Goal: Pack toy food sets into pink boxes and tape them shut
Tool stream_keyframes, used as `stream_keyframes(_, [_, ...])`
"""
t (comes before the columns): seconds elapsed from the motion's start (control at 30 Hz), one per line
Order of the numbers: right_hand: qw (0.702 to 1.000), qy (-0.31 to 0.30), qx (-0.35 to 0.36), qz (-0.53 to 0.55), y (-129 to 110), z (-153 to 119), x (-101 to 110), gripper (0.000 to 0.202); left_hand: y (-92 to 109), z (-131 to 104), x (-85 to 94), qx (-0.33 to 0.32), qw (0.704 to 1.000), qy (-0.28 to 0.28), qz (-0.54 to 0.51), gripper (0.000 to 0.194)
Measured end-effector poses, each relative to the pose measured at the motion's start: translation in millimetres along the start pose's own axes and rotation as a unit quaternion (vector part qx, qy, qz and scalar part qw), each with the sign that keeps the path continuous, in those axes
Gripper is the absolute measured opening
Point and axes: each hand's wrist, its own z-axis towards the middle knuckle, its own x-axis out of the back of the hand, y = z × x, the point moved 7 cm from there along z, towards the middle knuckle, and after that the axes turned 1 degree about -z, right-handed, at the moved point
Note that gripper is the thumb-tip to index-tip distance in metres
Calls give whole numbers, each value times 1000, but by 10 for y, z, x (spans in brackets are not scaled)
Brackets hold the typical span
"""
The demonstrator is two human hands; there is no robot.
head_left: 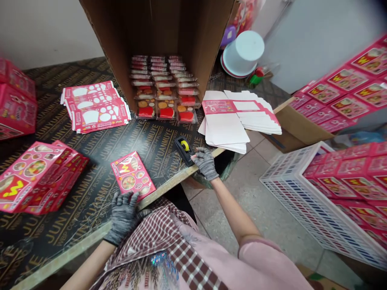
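My left hand [124, 215], in a grey knit glove, rests at the table's front edge. Its fingers lie flat and a little bent against the near end of a pink printed box [133, 175], not wrapped round it. To the right, my right hand [206, 164], in a matching glove with bare fingertips, is at the near end of a black tape dispenser [181, 150] holding a yellow-cored roll. Its fingers are pinched together there; whatever is between them is too small to make out.
Pink boxes [39, 177] lie piled at left, near flat printed cartons [93, 106]. A large cardboard box [116, 52] holds rows of wrapped packets [165, 94]. White-backed cartons [226, 127] overhang the table's right edge. A white plastic basket [290, 185] full of pink boxes stands at right.
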Motion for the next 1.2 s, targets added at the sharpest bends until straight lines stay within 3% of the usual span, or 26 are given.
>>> stream_keyframes(0.1, [998, 39, -24, 36, 64, -196, 92, 14, -77, 192, 133, 11, 999, 12, 31, 66])
stream_keyframes(0.23, [997, 24, -63, 25, 248, -379, 38, 14, -243, 581, 214, 16, 998, -17, 56, 62])
stream_keyframes(0.4, [996, 67, -67, -3, 370, -391, -79, 9, -427, 905, 139, 2, 998, -19, 57, 65])
stream_keyframes(0.53, [992, 106, -69, 10, 412, -438, -29, 12, -544, 1087, 121, 20, 995, -57, 80, 70])
stream_keyframes(0.63, [987, 124, -82, 62, 447, -529, 66, 22, -466, 1191, 386, -3, 991, -94, 91, 72])
stream_keyframes(0.73, [968, 176, -123, 131, 432, -591, 160, 28, -283, 1213, 933, -26, 988, -91, 121, 71])
stream_keyframes(0.83, [962, 204, -98, 154, 50, -597, 181, 27, -17, 1108, 1510, -75, 989, -69, 112, 70])
stream_keyframes(0.93, [965, 167, -48, 198, -611, -582, 100, 25, 152, 975, 1875, -113, 993, -13, 42, 44])
stream_keyframes(1.0, [956, 88, -57, 275, -1026, -575, -46, 24, 195, 941, 1923, -136, 990, 34, -22, 38])
stream_keyframes(1.07, [932, -24, -86, 352, -1380, -597, -249, 26, 213, 961, 1854, -153, 982, 84, -72, 38])
stream_keyframes(1.2, [873, -226, -107, 419, -1875, -722, -651, 42, 243, 1011, 1699, -147, 963, 198, -113, 33])
